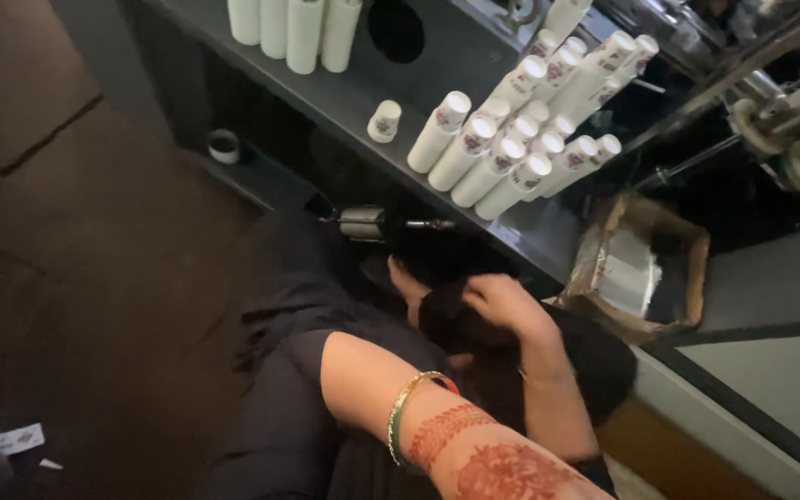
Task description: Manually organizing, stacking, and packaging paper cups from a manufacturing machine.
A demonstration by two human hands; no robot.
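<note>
Dim grey counter (344, 102), paper cup stacks (502, 157); right hand (502, 306) fingers gripping black cloth (456, 324); left fingers unseen.

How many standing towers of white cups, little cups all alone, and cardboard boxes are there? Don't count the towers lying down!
Tall upright stacks of white paper cups: 4
Single small white paper cup standing alone: 1
Open brown cardboard box with a clear plastic liner: 1
Total: 6
</note>
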